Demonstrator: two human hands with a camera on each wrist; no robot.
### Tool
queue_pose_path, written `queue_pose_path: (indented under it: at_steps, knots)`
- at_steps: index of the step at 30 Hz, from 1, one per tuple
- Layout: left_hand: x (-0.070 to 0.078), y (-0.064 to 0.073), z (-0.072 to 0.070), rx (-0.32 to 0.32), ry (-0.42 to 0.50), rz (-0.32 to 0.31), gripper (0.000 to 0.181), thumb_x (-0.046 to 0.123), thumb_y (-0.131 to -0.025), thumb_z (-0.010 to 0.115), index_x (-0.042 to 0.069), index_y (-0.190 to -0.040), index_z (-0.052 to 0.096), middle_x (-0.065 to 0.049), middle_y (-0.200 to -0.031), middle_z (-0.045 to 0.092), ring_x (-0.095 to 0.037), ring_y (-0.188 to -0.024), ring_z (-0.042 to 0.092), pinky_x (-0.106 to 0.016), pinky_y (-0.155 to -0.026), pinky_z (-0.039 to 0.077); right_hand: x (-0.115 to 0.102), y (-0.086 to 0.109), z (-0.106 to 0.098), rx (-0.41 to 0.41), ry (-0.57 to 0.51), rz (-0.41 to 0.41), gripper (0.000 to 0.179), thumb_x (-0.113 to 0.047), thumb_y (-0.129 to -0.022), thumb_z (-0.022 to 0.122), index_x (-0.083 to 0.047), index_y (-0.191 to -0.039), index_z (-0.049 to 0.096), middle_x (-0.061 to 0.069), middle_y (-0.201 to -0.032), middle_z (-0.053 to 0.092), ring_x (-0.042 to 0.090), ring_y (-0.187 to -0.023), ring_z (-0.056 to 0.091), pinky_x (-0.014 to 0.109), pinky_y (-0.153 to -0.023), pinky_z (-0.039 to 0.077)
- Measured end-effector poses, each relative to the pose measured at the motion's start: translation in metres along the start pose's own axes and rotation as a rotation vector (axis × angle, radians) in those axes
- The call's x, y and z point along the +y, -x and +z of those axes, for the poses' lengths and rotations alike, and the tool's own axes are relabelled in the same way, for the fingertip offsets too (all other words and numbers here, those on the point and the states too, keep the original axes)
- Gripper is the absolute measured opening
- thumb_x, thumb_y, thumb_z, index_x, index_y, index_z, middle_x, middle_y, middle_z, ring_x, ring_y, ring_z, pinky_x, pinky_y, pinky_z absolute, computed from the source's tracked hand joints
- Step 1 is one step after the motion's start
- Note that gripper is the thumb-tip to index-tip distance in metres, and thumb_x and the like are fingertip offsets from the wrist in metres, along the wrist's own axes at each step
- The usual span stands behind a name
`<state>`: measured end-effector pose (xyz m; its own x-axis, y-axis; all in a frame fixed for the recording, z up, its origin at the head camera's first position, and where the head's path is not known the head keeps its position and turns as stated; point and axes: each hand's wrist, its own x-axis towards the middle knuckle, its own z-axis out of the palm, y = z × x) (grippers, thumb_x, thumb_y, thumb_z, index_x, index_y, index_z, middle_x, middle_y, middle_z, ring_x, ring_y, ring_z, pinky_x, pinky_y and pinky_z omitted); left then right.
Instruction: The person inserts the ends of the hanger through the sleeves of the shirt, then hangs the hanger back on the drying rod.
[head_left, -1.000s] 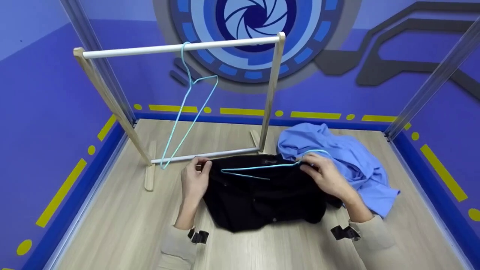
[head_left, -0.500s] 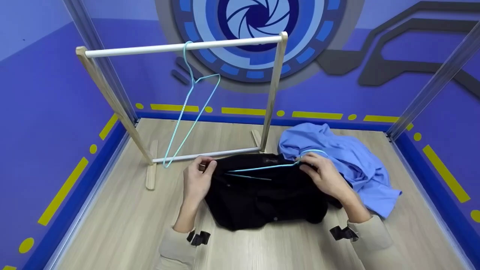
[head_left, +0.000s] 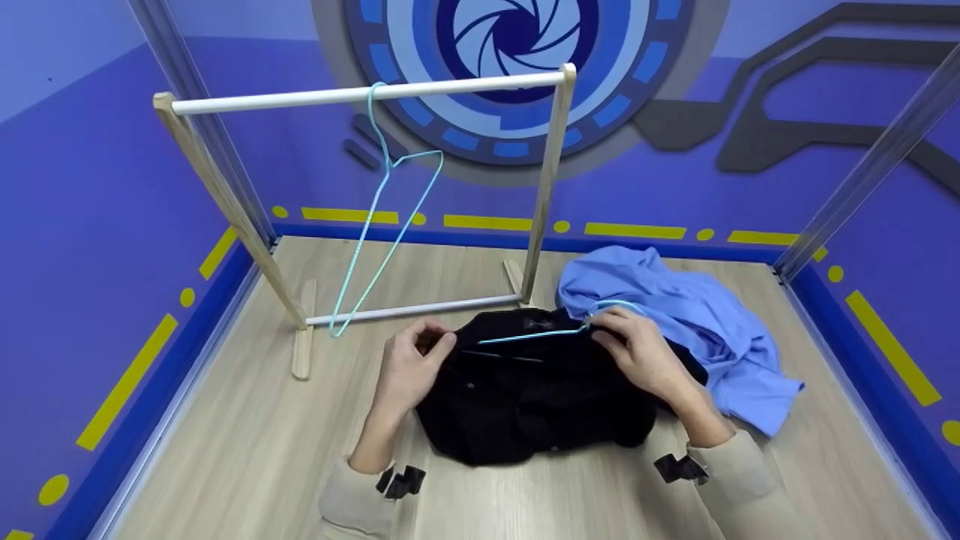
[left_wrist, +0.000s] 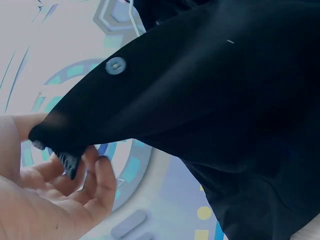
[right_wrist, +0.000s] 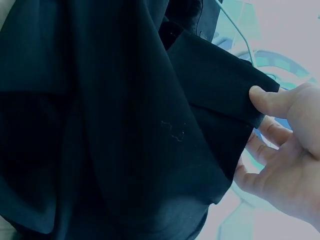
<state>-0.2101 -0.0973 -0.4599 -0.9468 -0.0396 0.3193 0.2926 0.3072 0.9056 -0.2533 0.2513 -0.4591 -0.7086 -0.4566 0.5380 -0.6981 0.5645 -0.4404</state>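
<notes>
A black buttoned garment (head_left: 525,412) is held up between both hands, its lower part near the table. My left hand (head_left: 409,367) pinches its upper left edge; in the left wrist view a pale button (left_wrist: 116,65) shows on the cloth near that hand (left_wrist: 65,195). My right hand (head_left: 637,349) pinches the upper right edge, close to the hook of a light blue wire hanger (head_left: 532,336). Part of this hanger lies inside the garment's opening, its left end hidden by black cloth. In the right wrist view the thumb of my right hand (right_wrist: 285,145) presses a folded edge.
A wooden rack with a white top rail (head_left: 300,97) stands at the back left. From it hangs a second light blue hanger (head_left: 367,225). A crumpled blue garment (head_left: 675,307) lies on the table (head_left: 247,420) behind my right hand. Blue walls enclose three sides.
My left hand has moved right and slightly down with the garment's edge, and the cloth covers more of the hanger's left end. My right hand has shifted slightly left with the hook.
</notes>
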Motion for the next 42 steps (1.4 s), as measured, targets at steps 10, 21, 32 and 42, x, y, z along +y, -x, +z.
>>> queue_pose_path:
  at_steps: [10,21,32,42]
  knots:
    - [-0.006,0.006,0.008,-0.242,-0.06,0.169,0.014,0.015,-0.092,0.078,0.008,-0.099,0.068,-0.01,-0.119,0.068,-0.026,-0.115,0.062,-0.045,-0.1,0.047,0.001,0.0,0.007,0.106,0.005,-0.027,0.018,0.01,-0.091,0.071,0.002,-0.107,0.074,0.011,-0.103,0.07,0.025,-0.099,0.066,0.03,-0.09,0.048]
    - [-0.02,0.001,0.011,-0.23,-0.053,0.27,0.013,0.017,-0.098,0.072,0.007,-0.107,0.071,-0.009,-0.123,0.068,-0.024,-0.122,0.06,-0.046,-0.104,0.043,0.003,-0.001,0.007,0.131,-0.026,-0.01,0.018,0.009,-0.092,0.07,-0.001,-0.107,0.074,0.006,-0.105,0.069,0.021,-0.1,0.065,0.025,-0.09,0.046]
    - [-0.036,-0.006,0.006,-0.173,-0.232,0.19,0.028,0.014,-0.1,0.068,-0.004,-0.121,0.069,-0.015,-0.123,0.066,-0.035,-0.121,0.058,-0.05,-0.105,0.043,0.001,-0.001,0.005,0.14,-0.059,-0.045,0.021,0.01,-0.092,0.07,-0.002,-0.108,0.074,0.004,-0.106,0.069,0.021,-0.099,0.065,0.023,-0.091,0.046]
    - [-0.036,-0.008,0.008,-0.185,-0.231,0.273,0.019,0.013,-0.096,0.073,0.0,-0.11,0.073,-0.013,-0.118,0.068,-0.031,-0.116,0.062,-0.048,-0.101,0.046,-0.001,0.0,0.007,0.134,-0.086,-0.037,0.019,0.01,-0.093,0.069,-0.002,-0.108,0.073,0.004,-0.106,0.069,0.021,-0.1,0.065,0.023,-0.092,0.046]
